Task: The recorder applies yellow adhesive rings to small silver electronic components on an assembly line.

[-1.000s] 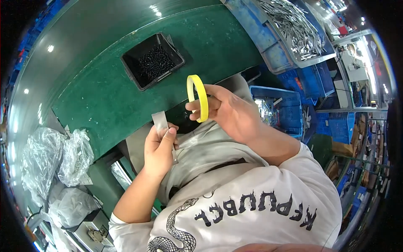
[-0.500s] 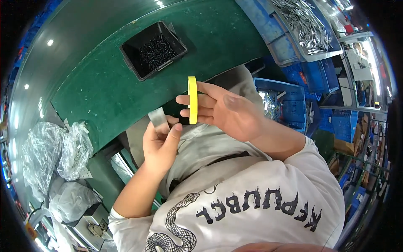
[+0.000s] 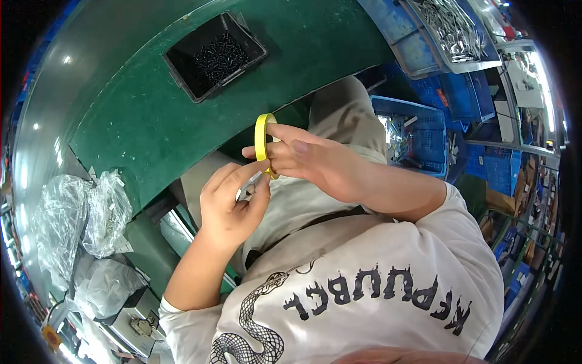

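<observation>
Right hand [image 3: 315, 164] clamped on the yellow tape roll [image 3: 262, 138], fingers through and around it, roll standing on edge with its thin rim toward the camera. Left hand [image 3: 233, 203] pinches a small grey metal part [image 3: 248, 191] between thumb and fingertips, just below the roll. Hands nearly touching, both held over the lap in front of the green counter [image 3: 151, 121], not resting on it. Part sits down-left of the roll, long axis pointing up toward the roll's lower edge; left hand nearer to it. Black bin [image 3: 182, 74] of screws well apart, on the counter.
</observation>
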`<state>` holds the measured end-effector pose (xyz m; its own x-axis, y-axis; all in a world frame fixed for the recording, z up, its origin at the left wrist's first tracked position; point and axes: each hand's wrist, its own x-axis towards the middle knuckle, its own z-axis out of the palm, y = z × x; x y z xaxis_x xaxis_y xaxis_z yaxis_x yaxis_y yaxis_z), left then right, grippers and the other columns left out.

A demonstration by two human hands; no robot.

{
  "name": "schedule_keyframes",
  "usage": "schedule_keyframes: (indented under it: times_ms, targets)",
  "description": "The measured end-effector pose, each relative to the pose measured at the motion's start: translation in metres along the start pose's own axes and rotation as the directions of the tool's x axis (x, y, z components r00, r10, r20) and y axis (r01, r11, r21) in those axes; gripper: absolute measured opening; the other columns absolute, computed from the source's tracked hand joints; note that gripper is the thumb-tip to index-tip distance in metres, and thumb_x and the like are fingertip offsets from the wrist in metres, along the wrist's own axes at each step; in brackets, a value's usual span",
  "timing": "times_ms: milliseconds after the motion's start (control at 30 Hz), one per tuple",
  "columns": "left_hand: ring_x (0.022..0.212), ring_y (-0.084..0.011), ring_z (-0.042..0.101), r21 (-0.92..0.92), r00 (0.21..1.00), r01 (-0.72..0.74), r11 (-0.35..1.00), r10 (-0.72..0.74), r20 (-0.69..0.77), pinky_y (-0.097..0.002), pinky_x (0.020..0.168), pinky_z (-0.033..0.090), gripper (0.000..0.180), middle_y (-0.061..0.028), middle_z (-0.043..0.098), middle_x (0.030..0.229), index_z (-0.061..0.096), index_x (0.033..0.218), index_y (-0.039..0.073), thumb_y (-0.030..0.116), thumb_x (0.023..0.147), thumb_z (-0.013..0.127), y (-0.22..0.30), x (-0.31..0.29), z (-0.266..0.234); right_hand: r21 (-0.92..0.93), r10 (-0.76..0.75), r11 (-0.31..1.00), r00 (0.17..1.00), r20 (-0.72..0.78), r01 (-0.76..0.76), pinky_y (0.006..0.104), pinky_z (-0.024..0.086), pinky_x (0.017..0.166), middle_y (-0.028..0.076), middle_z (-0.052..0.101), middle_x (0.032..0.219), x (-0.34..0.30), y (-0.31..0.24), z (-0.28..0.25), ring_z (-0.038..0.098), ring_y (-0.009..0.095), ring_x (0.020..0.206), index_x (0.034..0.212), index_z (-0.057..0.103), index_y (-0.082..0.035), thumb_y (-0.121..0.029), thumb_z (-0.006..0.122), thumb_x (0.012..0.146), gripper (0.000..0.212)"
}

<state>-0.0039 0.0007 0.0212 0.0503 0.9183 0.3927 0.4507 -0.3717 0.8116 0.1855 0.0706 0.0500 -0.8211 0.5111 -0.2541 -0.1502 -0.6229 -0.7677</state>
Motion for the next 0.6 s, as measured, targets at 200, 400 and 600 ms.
schedule_keyframes:
  times_ms: [200,400,600]
  targets:
    - [0.06,-0.0242,0.059,0.046,0.999,-0.016,0.999,0.014,0.038,-0.0335,0.055,0.047,0.031,-0.0091,0.062,0.072,0.068,0.1,0.004,-0.006,0.071,0.073,0.0001,0.0012,-0.0004,0.021,0.024,0.999,0.999,-0.026,-0.023,0.0462,0.023,0.117,0.025,0.034,0.152,-0.0002,0.0008,0.0003,0.036,0.033,0.139,0.154,0.006,0.003,-0.06,0.049,0.095,0.096]
    - [0.062,-0.0245,0.061,0.084,0.998,-0.01,0.996,0.005,0.062,-0.0339,0.055,0.048,0.028,-0.0079,0.064,0.075,0.068,0.096,0.004,-0.006,0.07,0.072,0.0009,0.0008,-0.0011,0.043,0.024,0.999,0.999,-0.024,-0.023,0.0458,0.024,0.116,0.024,0.036,0.15,0.0012,0.0016,-0.0011,0.039,0.032,0.137,0.153,0.007,0.003,-0.059,0.052,0.094,0.098]
    - [0.063,-0.026,0.061,0.086,0.997,-0.014,0.996,0.007,0.073,-0.0343,0.056,0.049,0.026,-0.0083,0.064,0.075,0.067,0.095,0.005,-0.004,0.071,0.072,-0.001,-0.0001,0.0006,0.061,0.024,0.998,0.999,-0.04,-0.022,0.0444,0.024,0.116,0.023,0.037,0.151,0.0012,0.006,-0.0024,0.039,0.032,0.137,0.154,0.005,0.003,-0.058,0.054,0.093,0.099]
